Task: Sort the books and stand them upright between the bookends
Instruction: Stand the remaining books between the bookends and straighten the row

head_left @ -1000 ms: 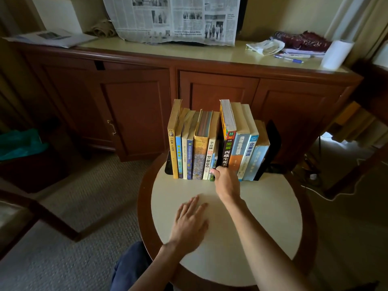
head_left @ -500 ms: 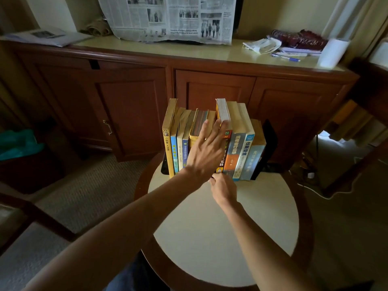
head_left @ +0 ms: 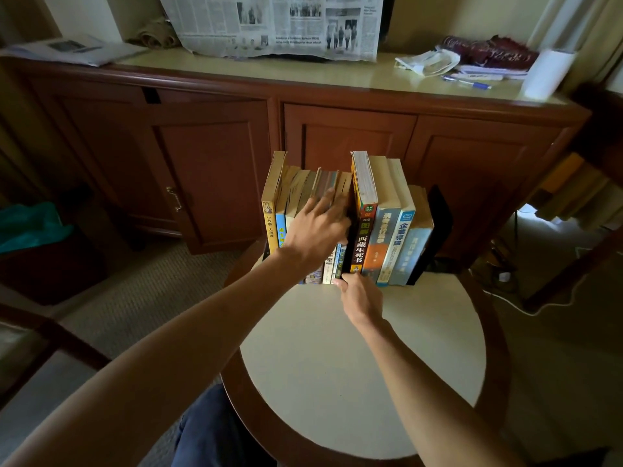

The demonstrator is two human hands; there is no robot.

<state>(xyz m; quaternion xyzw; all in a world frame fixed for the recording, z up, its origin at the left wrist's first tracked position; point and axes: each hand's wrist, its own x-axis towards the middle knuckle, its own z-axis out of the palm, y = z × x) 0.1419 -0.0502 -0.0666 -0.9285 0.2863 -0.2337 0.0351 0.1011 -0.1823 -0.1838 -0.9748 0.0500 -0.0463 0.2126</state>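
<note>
A row of books stands upright at the far edge of the round table [head_left: 354,382], between a black right bookend [head_left: 440,220] and a left bookend [head_left: 267,252] that barely shows. The yellow book [head_left: 269,217] is at the left end and the pale blue book [head_left: 413,251] leans at the right end. My left hand [head_left: 315,230] lies across the spines of the middle books [head_left: 328,183], fingers spread and blurred. My right hand [head_left: 360,299] is lower down, its curled fingertips pinching the foot of the black-spined book [head_left: 360,244].
A wooden sideboard [head_left: 337,96] stands just behind the table, with a hanging newspaper [head_left: 279,25], a pen, cloths and a white roll [head_left: 546,74] on top. A chair arm [head_left: 50,338] is at the left. Cables lie on the floor at the right.
My left hand rose from the tabletop to the books, and now lies lower across the middle spines than half a second ago. My right hand stayed at the foot of the black-spined book.
</note>
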